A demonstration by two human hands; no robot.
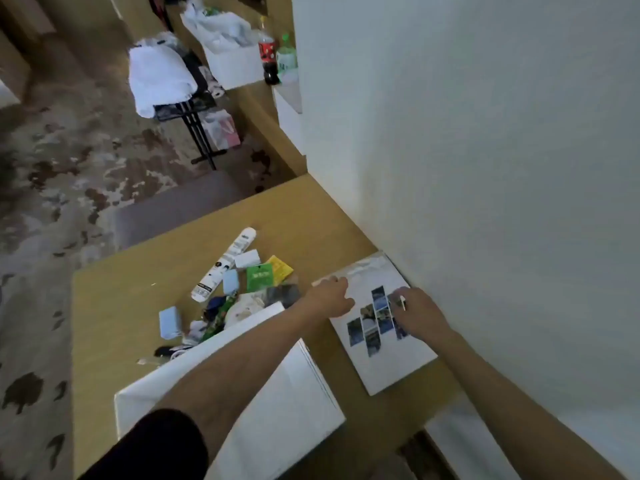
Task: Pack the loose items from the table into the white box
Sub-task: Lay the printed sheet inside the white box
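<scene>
white box (pixel 298 403): plain white, square-cornered, at the near edge of the table (pixel 138 292).
loose items (pixel 242 292): a tube, packets and pale blue boxes heaped just beyond the white box.
left hand (pixel 329 299): fingers curled over the far edge of the photo-printed panel (pixel 384 362).
right hand (pixel 419 317): fingers bent on the panel; whether they grip anything, cannot tell.

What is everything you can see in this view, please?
table: one, tan wood, against the wall
white box: one, white, table's near edge
photo panel: one, white with photo tiles, flat by the wall
tube: one, white, mid-table
packets: two, green and yellow, beside the tube
small boxes: three, two pale blue, one white, around the tube
bottles: two, dark cola and green, far shelf
left hand: one, at the panel's left edge, grip unclear
right hand: one, on the panel, pinching a small white item
</scene>
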